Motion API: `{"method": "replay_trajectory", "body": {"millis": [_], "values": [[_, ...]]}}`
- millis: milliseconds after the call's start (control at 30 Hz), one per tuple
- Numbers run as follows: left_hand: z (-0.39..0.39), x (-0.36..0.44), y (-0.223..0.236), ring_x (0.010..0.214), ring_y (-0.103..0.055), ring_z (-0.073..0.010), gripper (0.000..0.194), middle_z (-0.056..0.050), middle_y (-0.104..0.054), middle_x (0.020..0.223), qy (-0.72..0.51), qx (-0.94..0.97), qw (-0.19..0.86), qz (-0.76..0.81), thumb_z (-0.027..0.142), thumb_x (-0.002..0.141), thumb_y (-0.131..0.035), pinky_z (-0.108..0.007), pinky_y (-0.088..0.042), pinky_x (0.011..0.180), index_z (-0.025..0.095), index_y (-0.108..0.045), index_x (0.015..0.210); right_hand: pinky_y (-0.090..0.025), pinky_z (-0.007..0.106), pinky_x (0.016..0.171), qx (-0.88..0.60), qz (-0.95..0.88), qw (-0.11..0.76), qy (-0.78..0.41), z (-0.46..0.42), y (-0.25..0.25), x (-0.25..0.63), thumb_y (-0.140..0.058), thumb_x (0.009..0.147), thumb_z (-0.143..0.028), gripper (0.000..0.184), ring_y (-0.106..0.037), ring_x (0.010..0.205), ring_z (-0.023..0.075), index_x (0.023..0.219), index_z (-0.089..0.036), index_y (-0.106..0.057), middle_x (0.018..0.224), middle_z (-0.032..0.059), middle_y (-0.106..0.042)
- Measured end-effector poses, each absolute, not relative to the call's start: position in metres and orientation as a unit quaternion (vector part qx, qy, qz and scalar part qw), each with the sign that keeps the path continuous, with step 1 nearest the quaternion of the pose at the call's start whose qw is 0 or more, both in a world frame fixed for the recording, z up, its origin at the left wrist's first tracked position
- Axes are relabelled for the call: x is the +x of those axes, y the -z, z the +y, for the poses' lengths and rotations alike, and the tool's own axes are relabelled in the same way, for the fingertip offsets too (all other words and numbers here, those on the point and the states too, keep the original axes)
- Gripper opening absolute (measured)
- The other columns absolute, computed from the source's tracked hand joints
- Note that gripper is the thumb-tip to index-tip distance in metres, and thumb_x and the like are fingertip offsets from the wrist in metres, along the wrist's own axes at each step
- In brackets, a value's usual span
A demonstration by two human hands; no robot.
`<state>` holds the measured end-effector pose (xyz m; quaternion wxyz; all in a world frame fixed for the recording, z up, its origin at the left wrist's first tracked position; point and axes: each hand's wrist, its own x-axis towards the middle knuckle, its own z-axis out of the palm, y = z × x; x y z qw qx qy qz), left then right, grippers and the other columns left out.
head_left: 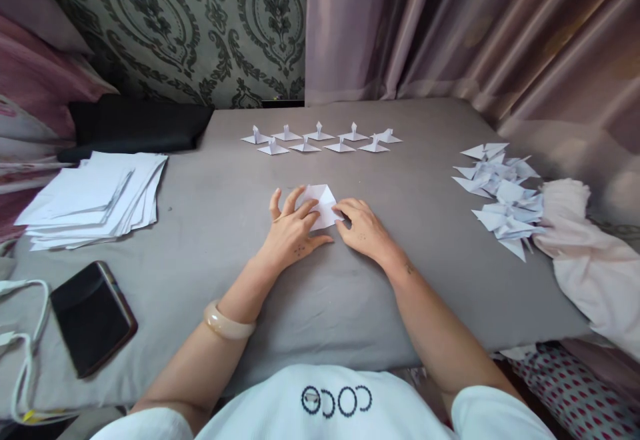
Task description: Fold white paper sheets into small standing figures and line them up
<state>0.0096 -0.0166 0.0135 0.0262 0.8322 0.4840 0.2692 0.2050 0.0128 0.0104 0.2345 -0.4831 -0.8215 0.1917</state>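
Note:
A small white folded sheet of paper (325,217) with crease lines lies on the grey-covered table in front of me. My left hand (295,230) rests over its left part, fingers spread, some fingertips touching the paper and the thumb stretched out below it. At the paper's right edge, my right hand (364,228) has its thumb and index finger closed on the border. Part of the sheet is hidden beneath my left fingers. Beyond it, several finished paper cranes (319,133) stand in two rows.
A stack of white paper sheets (95,203) lies at the left, beside a black folded cover (140,123). Nearer are a phone (93,318) and white cables (30,353). More folded paper cranes (505,193) are heaped at the right, against a pale cloth (575,233).

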Motion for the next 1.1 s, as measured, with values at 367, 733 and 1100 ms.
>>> {"method": "replay_trajectory", "body": {"millis": [367, 733, 1100], "values": [[-0.017, -0.004, -0.019, 0.144, -0.024, -0.0371, 0.030, -0.007, -0.067, 0.123, -0.236, 0.833, 0.000, 0.501, 0.009, 0.074, -0.055, -0.067, 0.007, 0.111, 0.024, -0.071, 0.096, -0.045, 0.037, 0.096, -0.472, -0.837, 0.219, -0.167, 0.001, -0.014, 0.209, -0.051, 0.088, -0.016, 0.029, -0.055, 0.110, 0.0221, 0.112, -0.021, -0.066, 0.117, 0.0077, -0.063], [0.001, -0.005, -0.008, 0.124, -0.055, -0.0257, 0.035, -0.009, -0.066, 0.125, -0.190, 0.864, 0.015, 0.465, 0.010, 0.095, -0.038, -0.050, -0.017, 0.109, 0.023, -0.063, 0.116, -0.046, 0.038, 0.092, -0.484, -0.840, 0.212, -0.128, -0.001, -0.013, 0.203, -0.050, 0.089, -0.015, 0.028, -0.055, 0.104, 0.0245, 0.111, -0.020, -0.066, 0.116, 0.0082, -0.064], [-0.022, 0.012, -0.023, 0.106, -0.062, -0.0230, 0.030, -0.008, -0.072, 0.108, -0.171, 0.865, -0.012, 0.472, 0.006, 0.093, -0.041, -0.045, -0.019, 0.100, 0.020, -0.066, 0.102, -0.045, 0.039, 0.091, -0.480, -0.855, 0.171, -0.097, -0.017, -0.016, 0.206, -0.043, 0.094, -0.016, 0.034, -0.053, 0.109, 0.0256, 0.119, -0.020, -0.064, 0.126, 0.0112, -0.059]]}}
